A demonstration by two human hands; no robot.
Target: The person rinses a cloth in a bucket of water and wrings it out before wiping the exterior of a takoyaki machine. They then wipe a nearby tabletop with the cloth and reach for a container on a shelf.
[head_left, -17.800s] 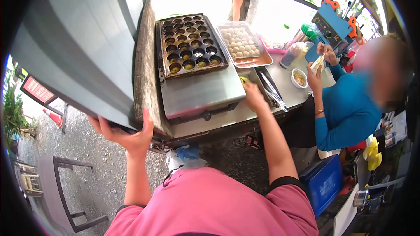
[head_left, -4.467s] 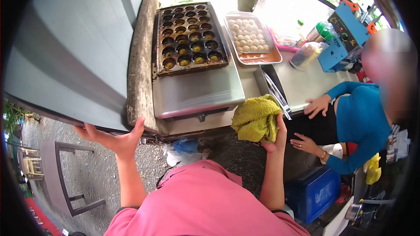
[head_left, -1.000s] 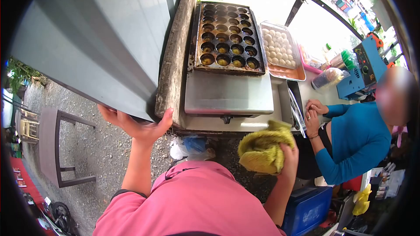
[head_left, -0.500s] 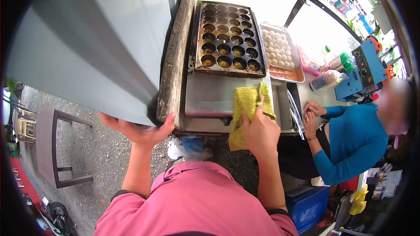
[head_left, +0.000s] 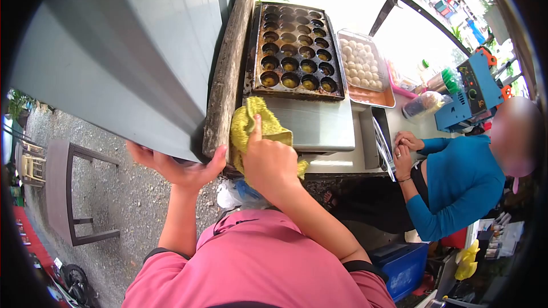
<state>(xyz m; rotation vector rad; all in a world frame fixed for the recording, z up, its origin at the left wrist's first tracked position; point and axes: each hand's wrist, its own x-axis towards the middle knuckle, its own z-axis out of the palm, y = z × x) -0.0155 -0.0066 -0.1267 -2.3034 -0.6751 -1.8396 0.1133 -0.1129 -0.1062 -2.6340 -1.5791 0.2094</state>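
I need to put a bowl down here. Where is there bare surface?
The steel top between the moulded pan and the cloth under the right hand lies bare. The tray of white balls side is crowded.
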